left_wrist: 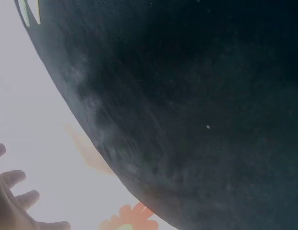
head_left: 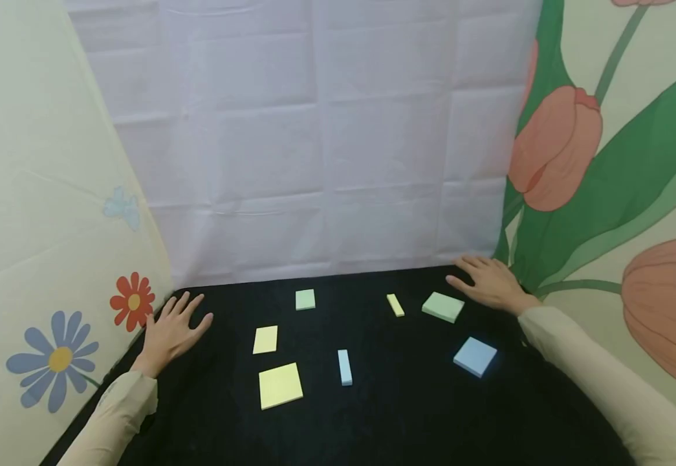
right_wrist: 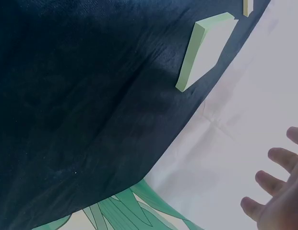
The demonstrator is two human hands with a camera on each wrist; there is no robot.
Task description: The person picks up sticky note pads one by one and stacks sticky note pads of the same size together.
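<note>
At the table's left side, my left hand [head_left: 170, 331] has its fingers spread and holds nothing. My right hand [head_left: 485, 281] is stretched out at the far right, fingers extended, just beyond a green sticky-note pad [head_left: 443, 307]. That pad also shows in the right wrist view [right_wrist: 206, 52], thick with a pale top. A blue pad [head_left: 475, 356] lies nearer me on the right. Toward the left lie a large yellow pad [head_left: 280, 386], a smaller yellow pad [head_left: 265, 340] and a small green pad [head_left: 305, 299]. Two narrow strip pads, one blue [head_left: 345, 367] and one yellow [head_left: 395, 305], lie around the middle.
A black cloth [head_left: 396, 414] covers the table. Behind it hangs a creased white sheet [head_left: 326, 142]. Flower-printed cloth stands on both sides, with a red flower [head_left: 132, 301] at left and large tulips [head_left: 559, 149] at right.
</note>
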